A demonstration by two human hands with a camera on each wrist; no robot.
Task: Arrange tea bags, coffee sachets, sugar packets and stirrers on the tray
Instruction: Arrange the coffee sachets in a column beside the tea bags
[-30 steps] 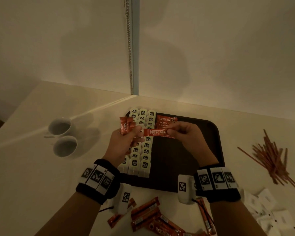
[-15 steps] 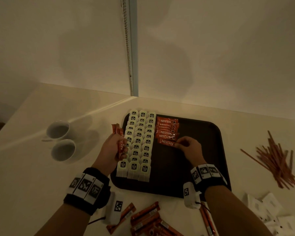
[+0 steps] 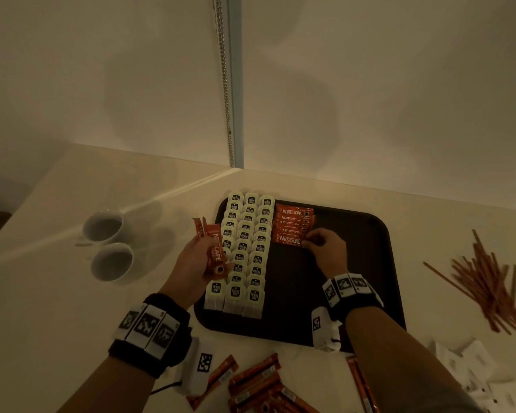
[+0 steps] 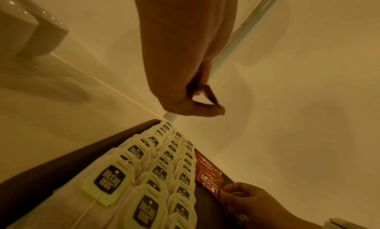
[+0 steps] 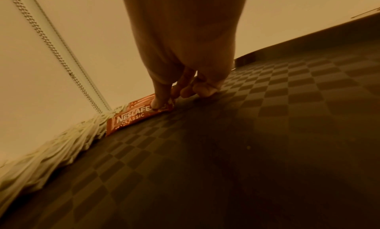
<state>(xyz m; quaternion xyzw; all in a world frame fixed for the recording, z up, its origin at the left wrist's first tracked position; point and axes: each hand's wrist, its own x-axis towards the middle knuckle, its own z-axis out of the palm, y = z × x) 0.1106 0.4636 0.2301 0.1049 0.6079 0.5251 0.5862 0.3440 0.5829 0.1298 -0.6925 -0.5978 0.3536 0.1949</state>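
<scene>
Head view: tray [image 3: 370,263] holds tea bags [image 3: 248,251] beside coffee sachets [image 3: 292,225].

The head view looks steeply down from above onto the tray [image 3: 370,263] and tabletop [image 3: 42,293]; both wrist views sit low and close, sharing the tray's sachet row [image 4: 207,178].

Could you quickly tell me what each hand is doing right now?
Left hand: grips spare coffee sachets.
Right hand: pinches the nearest sachet on the tray.
</scene>
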